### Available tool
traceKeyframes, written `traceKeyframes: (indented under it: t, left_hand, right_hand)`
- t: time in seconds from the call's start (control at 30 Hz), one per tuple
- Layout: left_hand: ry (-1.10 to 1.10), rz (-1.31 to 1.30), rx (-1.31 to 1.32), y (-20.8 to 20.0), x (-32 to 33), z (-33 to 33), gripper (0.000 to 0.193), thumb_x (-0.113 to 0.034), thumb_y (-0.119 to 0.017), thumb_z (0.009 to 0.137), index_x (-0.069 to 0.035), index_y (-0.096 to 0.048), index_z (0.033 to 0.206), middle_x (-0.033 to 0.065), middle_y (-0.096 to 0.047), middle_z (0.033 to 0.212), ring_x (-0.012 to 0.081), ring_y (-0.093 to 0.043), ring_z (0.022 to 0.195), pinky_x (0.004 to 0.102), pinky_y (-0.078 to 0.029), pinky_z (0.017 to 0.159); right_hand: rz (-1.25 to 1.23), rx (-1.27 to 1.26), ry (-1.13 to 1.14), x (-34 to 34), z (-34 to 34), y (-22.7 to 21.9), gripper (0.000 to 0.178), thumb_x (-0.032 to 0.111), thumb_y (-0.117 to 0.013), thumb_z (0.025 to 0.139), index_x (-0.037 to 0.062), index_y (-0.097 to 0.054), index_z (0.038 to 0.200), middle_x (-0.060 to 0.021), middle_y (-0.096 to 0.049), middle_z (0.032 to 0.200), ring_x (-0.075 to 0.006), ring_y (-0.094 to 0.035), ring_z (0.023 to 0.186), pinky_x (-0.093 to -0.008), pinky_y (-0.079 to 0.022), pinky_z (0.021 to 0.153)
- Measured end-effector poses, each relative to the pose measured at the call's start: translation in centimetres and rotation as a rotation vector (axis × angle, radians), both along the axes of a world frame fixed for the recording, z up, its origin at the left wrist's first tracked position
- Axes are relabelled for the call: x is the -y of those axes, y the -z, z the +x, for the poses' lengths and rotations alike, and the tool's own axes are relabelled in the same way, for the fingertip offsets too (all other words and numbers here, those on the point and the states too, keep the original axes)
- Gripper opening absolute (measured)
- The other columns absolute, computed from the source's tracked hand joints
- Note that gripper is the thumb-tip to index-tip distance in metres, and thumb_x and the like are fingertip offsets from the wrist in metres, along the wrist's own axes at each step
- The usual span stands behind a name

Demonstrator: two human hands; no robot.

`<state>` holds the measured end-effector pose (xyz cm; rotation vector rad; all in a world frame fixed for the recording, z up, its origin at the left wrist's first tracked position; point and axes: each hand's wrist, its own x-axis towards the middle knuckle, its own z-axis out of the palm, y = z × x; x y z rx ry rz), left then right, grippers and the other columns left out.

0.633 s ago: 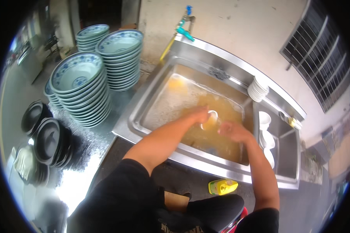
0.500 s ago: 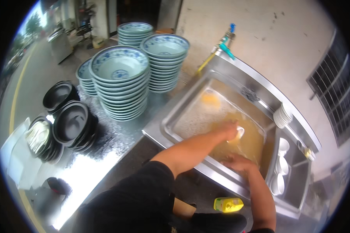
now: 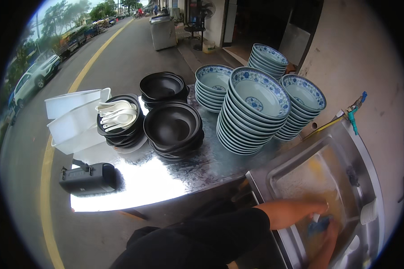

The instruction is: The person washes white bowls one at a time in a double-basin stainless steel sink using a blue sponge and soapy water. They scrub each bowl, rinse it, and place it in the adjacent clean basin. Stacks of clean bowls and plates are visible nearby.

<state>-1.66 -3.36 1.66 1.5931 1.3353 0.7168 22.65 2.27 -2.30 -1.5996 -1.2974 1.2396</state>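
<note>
Over the sink (image 3: 261,180), the person's left hand (image 3: 319,208) has its fingers curled about a small white dish (image 3: 316,218), only a bit of which shows past them. The right hand (image 3: 331,230) is right beside it, touching a blue cloth (image 3: 317,227) (how tightly those fingers are closed, I can't tell from here). Both are low in the cloudy, yellowish basin. Some white dishes (image 3: 369,211) stand stacked along its far-right ledge. Off to the left, the shiny table (image 3: 152,184) carries patterned bowls (image 3: 251,123) in tall piles, with black bowls (image 3: 172,130) near them.
</note>
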Motion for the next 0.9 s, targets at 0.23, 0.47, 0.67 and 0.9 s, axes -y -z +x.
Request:
traceKeyframes:
  t: [0.23,0.47,0.67,0.9]
  left_hand:
    - [-0.132,-0.351,0.272,2.4,-3.4,-1.1,0.06,-0.048,-0.037,0.105,0.004,-0.06,0.123,0.0271,-0.063,0.12,0.0418,-0.071,0.071,0.0489,-0.06,0.053]
    - [-0.023,0.186,-0.091,6.6,-6.2,3.0,0.054,-0.043,-0.041,0.104,-0.001,-0.055,0.137,0.0266,-0.058,0.133,0.0404,-0.07,0.094,0.05,-0.061,0.056]
    - [0.182,-0.001,-0.191,5.0,-7.9,1.4,0.057,-0.046,-0.041,0.105,-0.004,-0.05,0.142,0.0241,-0.055,0.138,0.0419,-0.067,0.105,0.0501,-0.062,0.065]
    - [0.131,-0.316,0.32,2.2,-3.4,2.0,0.054,-0.048,-0.036,0.106,-0.008,-0.056,0.136,0.0221,-0.05,0.143,0.0427,-0.068,0.102,0.0492,-0.063,0.071]
  right_hand:
    - [-0.108,-0.104,-0.027,1.4,-7.4,-2.0,0.022,0.018,-0.051,0.1,0.0064,-0.061,0.116,-0.0041,-0.064,0.101,-0.015,-0.063,0.086,-0.03,-0.052,0.078]
    - [0.131,0.223,-0.515,6.2,-8.7,-5.5,0.023,0.014,-0.058,0.095,0.0029,-0.065,0.113,-0.0133,-0.07,0.1,-0.0249,-0.067,0.094,-0.0395,-0.052,0.084]
    - [0.618,0.898,-0.312,0.4,-5.6,0.3,0.023,0.015,-0.063,0.095,-0.0011,-0.063,0.112,-0.0174,-0.07,0.095,-0.0281,-0.068,0.088,-0.0424,-0.052,0.08]
    - [0.117,-0.237,-0.24,3.0,-6.5,-1.4,0.025,0.019,-0.064,0.097,-0.0011,-0.063,0.113,-0.0085,-0.07,0.098,-0.0214,-0.066,0.089,-0.0372,-0.052,0.081]
